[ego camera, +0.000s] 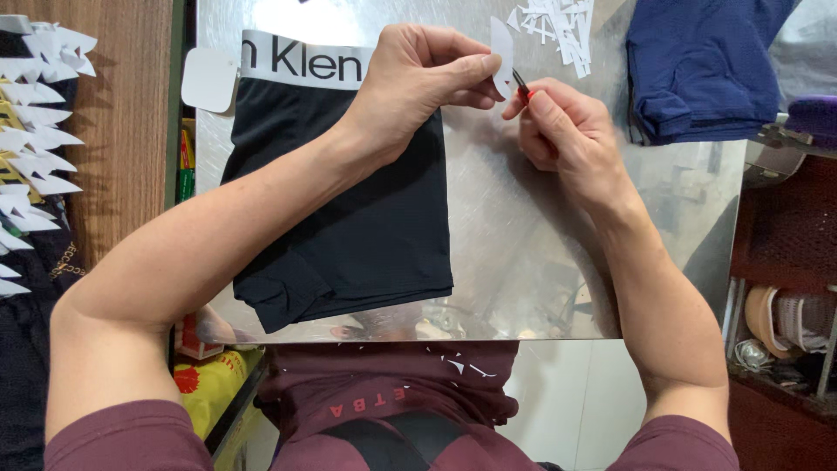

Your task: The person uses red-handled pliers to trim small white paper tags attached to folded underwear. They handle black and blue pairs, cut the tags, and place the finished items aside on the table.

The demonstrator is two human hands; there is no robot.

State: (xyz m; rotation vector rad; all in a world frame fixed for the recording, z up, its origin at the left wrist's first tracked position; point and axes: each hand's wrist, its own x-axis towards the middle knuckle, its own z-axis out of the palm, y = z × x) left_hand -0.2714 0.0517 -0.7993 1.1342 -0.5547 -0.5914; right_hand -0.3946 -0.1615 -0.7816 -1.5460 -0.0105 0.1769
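The left hand [418,78] pinches a small white paper tag [501,52] up in the air so it stays steady. The right hand [558,131] grips a thin red tool [521,85] against it. Black shorts [349,209] lie flat on the shiny table [558,262] below.

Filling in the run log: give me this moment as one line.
left hand: pinches white paper tag | right hand: holds small red tool at tag | black underwear on metal table
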